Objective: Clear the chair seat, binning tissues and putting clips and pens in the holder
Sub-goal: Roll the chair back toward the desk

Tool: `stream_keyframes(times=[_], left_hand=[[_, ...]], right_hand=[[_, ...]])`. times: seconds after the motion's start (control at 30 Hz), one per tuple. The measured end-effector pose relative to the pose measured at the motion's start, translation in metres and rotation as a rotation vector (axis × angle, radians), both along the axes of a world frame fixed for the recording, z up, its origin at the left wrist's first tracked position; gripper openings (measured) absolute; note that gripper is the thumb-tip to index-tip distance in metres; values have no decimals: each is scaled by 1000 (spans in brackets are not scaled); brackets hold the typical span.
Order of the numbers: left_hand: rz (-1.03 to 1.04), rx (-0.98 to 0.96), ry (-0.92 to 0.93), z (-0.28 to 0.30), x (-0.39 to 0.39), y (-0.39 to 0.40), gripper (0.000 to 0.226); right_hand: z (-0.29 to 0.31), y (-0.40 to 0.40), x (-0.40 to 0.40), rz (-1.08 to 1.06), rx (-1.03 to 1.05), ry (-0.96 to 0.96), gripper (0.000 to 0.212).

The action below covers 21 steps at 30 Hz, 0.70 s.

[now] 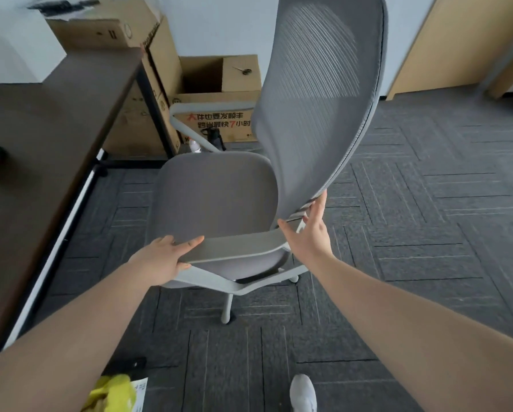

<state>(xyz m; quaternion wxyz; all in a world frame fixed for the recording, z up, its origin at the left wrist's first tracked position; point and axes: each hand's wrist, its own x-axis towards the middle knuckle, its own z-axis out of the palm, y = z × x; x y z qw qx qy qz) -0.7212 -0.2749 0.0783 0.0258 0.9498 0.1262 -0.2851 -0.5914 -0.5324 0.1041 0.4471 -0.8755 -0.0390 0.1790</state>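
A grey office chair stands on the carpet with its seat [216,194] bare; no tissues, clips, pens or holder are in view. My left hand [163,257] grips the front end of the near armrest [237,246], fingers on top and thumb underneath. My right hand [308,233] holds the lower edge of the mesh backrest [317,99], thumb on the seat side and fingers stretched up along the outer side. The chair's image is slightly blurred.
A dark wooden desk [41,138] runs along the left. Cardboard boxes [219,84] stand behind the chair against the wall, with scissors [243,70] on one flap. A yellow bag [112,394] lies by my left arm and my shoe [303,392] is below.
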Motion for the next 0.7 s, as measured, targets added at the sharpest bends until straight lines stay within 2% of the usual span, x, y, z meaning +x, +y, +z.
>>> stream_keyframes(times=[0.2, 0.37, 0.47, 0.7], left_hand=[[4, 39, 2, -1, -59, 30, 63], [12, 87, -45, -6, -91, 47, 66], [1, 114, -88, -8, -104, 62, 69], [44, 132, -61, -8, -126, 100, 75]], right_hand=[[-4, 18, -46, 54, 7, 29, 88], [-8, 43, -74, 13, -13, 14, 72], [-10, 59, -88, -5, 5, 14, 71], [-6, 91, -121, 34, 13, 23, 79]])
